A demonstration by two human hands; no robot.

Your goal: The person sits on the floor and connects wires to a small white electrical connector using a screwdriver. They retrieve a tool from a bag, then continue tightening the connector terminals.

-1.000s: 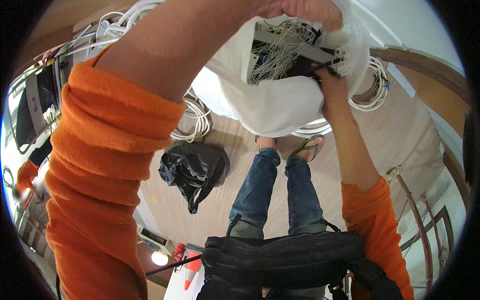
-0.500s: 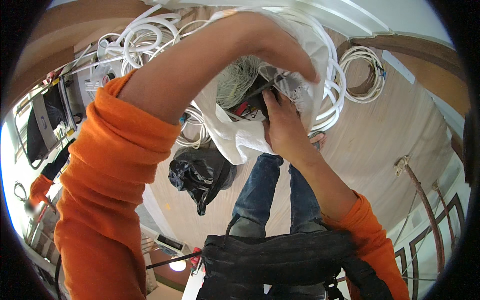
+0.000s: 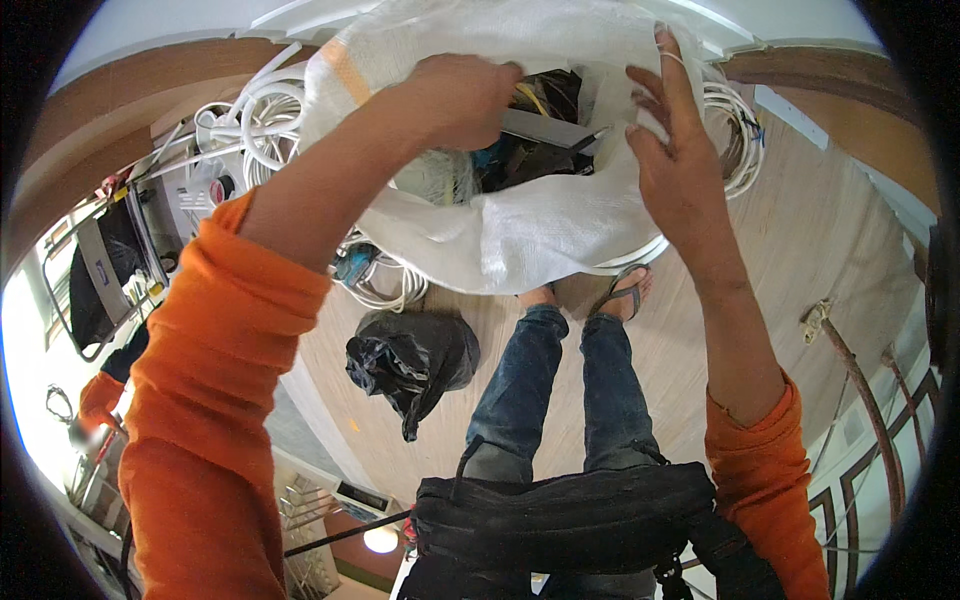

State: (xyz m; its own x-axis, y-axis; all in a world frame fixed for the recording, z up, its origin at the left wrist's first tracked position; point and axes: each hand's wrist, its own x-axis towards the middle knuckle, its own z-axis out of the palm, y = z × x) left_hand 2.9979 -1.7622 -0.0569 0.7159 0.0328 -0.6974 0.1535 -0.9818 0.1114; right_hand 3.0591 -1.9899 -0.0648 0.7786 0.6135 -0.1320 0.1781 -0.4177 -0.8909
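A large white woven sack (image 3: 560,225) stands in front of my feet, its mouth spread wide. My left hand (image 3: 460,100) is closed, fingers curled, over the left part of the mouth; what it grips is hidden. Right beside its knuckles lies a flat grey strip (image 3: 550,128), slanting across the opening. Under the strip are dark items and a yellow piece (image 3: 530,97), and clear stringy material (image 3: 440,175) shows at the left. At the sack's right side my right hand (image 3: 680,150) is open, fingers spread, close to or touching the white fabric.
Coiled white tubing (image 3: 270,110) lies left of the sack, and a white cable coil (image 3: 738,140) to its right. A black plastic bag (image 3: 415,360) sits near my legs. Another person's orange sleeve (image 3: 100,398) shows at far left. A rusty rod (image 3: 865,420) stands at right.
My right hand has come out of the sack to its right side and opened. My left hand has moved left and closed. The sack's mouth is spread differently, and the grey strip now shows.
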